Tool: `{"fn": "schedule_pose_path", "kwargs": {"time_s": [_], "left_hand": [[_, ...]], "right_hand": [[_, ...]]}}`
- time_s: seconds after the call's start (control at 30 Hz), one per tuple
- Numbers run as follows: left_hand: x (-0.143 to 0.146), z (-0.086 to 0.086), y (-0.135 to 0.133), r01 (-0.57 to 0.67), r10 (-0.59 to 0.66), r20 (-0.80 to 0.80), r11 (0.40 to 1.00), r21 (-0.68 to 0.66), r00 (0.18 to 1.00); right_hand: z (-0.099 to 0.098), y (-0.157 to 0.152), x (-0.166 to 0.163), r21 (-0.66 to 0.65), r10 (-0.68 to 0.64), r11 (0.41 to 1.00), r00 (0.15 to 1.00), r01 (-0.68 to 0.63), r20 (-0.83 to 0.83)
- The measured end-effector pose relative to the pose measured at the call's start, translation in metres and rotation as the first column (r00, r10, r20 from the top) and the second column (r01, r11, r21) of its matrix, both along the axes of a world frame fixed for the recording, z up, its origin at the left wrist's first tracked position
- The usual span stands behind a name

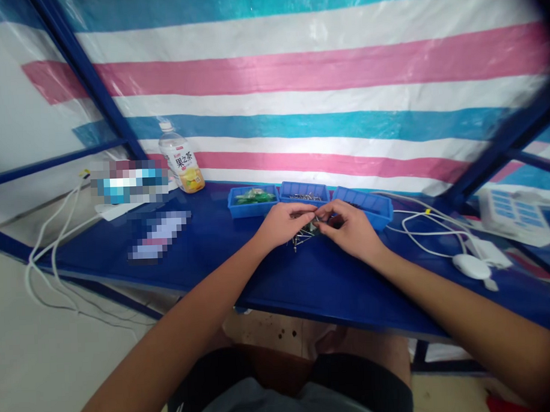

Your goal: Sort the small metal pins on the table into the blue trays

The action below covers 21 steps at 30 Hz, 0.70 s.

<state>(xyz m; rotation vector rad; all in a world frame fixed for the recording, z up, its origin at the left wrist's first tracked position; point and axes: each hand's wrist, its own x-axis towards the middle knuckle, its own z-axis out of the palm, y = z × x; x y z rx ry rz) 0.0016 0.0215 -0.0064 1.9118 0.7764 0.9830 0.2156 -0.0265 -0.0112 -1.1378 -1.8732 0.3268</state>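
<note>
In the head view, reaching forward over a dark blue, flat-topped desk [278, 290] with both bare forearms, converging from the lower corners. Holding left hand [284, 222] palm down, wrist nearly straight, with fingers curled in and thumb pointing right; impossible to tell whether closed on anything, given the overlap at the fingertips. Turning right hand [350, 228] inward, knuckles up, and pinching a thin, silvery metal piece [316, 218] between thumb and bent forefinger, just beside the left thumb. Hard to make out its full outline, or the greenish patch beneath; easier to see, on the desk just below, a loose cluster of thin, silvery metal pieces [296, 241], partly covered by fingers. Behind, in a row, three blue, rectangular plastic bins [253, 211], with the right one partly hidden by right hand and too dark inside to identify contents. At far left, pixelated beyond recognition, two patches on and beside the desk. Readable on a clear plastic bottle with white cap [181, 158]: "果之茶", above yellow fruit. Too blurred to read, a white, blue-panelled box [516, 215] at far right.
</note>
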Motion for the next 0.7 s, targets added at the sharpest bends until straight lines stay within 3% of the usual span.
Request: {"fn": "schedule_pose_path", "kwargs": {"time_s": [0.3,0.53,0.7], "left_hand": [[-0.0003,0.0022,0.0004,-0.057,0.061,0.082,0.997,-0.046,0.995],[0.0013,-0.0018,0.0007,-0.074,0.084,0.147,0.995,-0.074,0.986],[0.0007,0.0026,-0.0023,-0.054,0.062,0.120,0.996,-0.069,0.991]], "right_hand": [[-0.0032,0.0005,-0.0017,-0.205,0.026,0.977,0.986,-0.061,-0.168],[-0.0008,-0.0014,-0.0024,-0.208,0.043,0.972,0.958,-0.105,-0.285],[0.0008,-0.0016,-0.0009,-0.198,0.010,0.979,0.983,-0.047,-0.185]]}}
